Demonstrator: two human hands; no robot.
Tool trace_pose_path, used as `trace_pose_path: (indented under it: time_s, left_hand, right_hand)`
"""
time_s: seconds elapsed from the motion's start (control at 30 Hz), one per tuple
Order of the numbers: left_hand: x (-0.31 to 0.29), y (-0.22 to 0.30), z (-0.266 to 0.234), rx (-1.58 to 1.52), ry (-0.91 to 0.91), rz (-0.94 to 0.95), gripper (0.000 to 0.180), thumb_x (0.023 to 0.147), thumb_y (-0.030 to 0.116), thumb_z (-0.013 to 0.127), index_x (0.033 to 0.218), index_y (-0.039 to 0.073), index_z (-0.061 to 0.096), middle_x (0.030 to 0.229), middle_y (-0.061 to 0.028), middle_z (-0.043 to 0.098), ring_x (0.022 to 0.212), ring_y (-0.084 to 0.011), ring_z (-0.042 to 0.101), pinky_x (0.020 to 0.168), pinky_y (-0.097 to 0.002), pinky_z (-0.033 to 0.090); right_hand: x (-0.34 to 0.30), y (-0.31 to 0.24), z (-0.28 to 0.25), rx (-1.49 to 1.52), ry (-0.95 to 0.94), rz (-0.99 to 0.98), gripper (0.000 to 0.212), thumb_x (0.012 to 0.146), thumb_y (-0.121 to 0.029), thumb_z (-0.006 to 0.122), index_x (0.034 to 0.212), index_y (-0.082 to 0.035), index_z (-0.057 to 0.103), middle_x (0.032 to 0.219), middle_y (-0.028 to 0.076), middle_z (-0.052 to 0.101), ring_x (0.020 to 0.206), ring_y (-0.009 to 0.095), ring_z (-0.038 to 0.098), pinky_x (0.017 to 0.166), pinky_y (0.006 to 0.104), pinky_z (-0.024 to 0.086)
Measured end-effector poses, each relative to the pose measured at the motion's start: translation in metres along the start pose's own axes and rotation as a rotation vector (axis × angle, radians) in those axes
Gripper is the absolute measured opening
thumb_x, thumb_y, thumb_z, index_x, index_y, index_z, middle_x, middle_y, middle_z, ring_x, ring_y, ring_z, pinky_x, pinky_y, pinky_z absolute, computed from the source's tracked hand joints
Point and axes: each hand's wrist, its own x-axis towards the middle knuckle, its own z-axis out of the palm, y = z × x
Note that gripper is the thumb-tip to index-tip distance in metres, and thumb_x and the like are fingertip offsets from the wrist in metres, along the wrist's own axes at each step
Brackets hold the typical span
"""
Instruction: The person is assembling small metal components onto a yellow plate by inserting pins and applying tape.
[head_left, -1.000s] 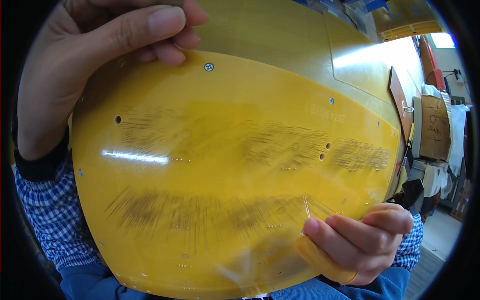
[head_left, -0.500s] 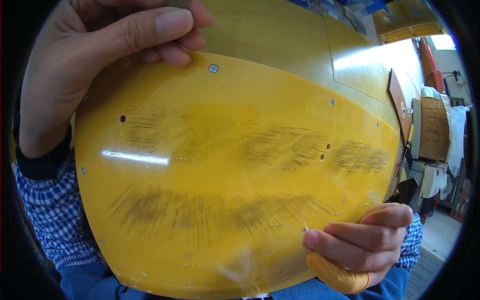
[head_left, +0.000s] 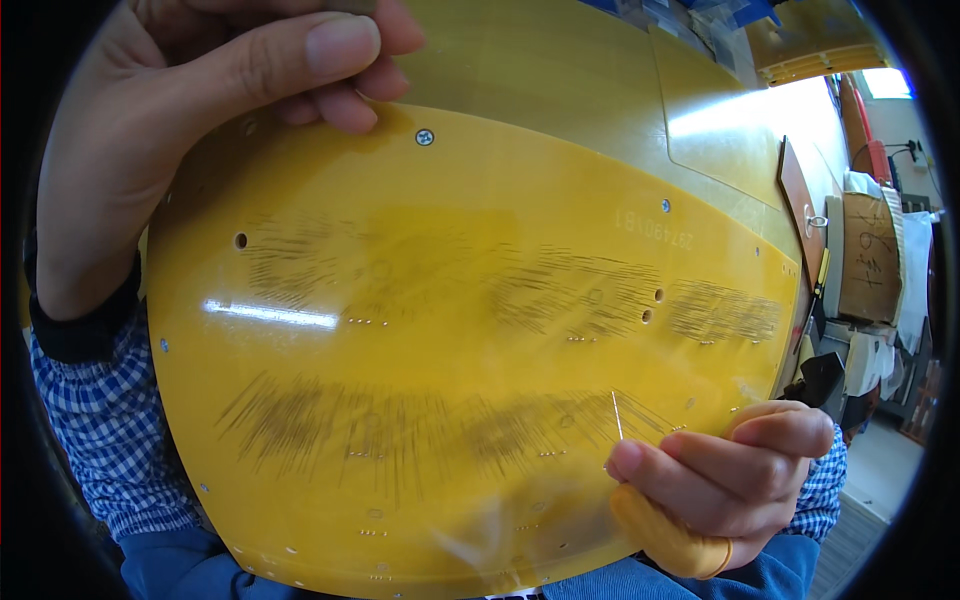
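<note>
A thin bright pin (head_left: 617,415) is being held over a yellow plate (head_left: 420,350).
In the lower right of the frame, the pin is being pinched narrowly by the right hand (head_left: 745,480), where an orange finger cover (head_left: 670,540) is being worn. Short rows of bright points are being shown by the plate, so some part is probably done; how much is being left cannot be told. In the upper left, a dark piece (head_left: 350,5) is being pinched by the left hand (head_left: 200,110), partly cut by the frame edge. The plate's upper left edge is being hidden by this hand, its lower right by the other. At the right, a cardboard box (head_left: 868,260) is being seen.
</note>
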Motion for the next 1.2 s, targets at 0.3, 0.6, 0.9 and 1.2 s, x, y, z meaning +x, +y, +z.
trace_pose_path:
  time_s: [0.3,0.6,0.9,1.2]
  left_hand:
    - [0.001,0.004,-0.004,0.062,-0.01,-0.028,0.015,0.093,0.014,0.058,0.1,0.001,0.062,0.089,-0.0085,0.067,0.08,-0.0097,0.064,0.077,-0.0218,0.052]
    - [0.0,0.006,-0.002,0.103,0.005,-0.049,0.016,0.093,0.015,0.058,0.1,0.001,0.062,0.088,-0.0084,0.067,0.08,-0.0096,0.064,0.077,-0.022,0.052]
    - [0.0,0.0,0.002,0.003,0.019,-0.002,0.015,0.093,0.014,0.059,0.098,0.001,0.063,0.088,-0.0086,0.067,0.079,-0.0101,0.064,0.076,-0.0221,0.052]
    - [-0.002,0.004,0.0,0.06,0.014,-0.01,0.014,0.093,0.013,0.059,0.097,0.001,0.063,0.089,-0.0091,0.067,0.079,-0.0102,0.064,0.076,-0.0226,0.053]
  right_hand:
    - [-0.003,-0.006,0.007,-0.011,0.083,0.035,0.003,0.077,-0.022,0.065,0.075,-0.023,0.063,0.086,-0.012,0.071,0.066,0.002,0.051,0.068,0.024,0.029]
    - [-0.005,-0.005,0.011,-0.008,0.126,-0.015,0.005,0.074,-0.022,0.065,0.072,-0.023,0.061,0.085,-0.012,0.071,0.064,0.002,0.05,0.07,0.0244,0.028]
    - [0.003,-0.003,0.001,-0.055,-0.009,0.037,0.007,0.078,-0.023,0.063,0.072,-0.024,0.061,0.086,-0.014,0.07,0.066,0.002,0.049,0.072,0.0242,0.028]
    - [0.008,0.018,0.002,0.155,0.099,-0.263,0.016,0.08,-0.021,0.059,0.083,-0.007,0.064,0.084,0.009,0.071,0.069,0.014,0.062,0.066,0.0248,0.041]
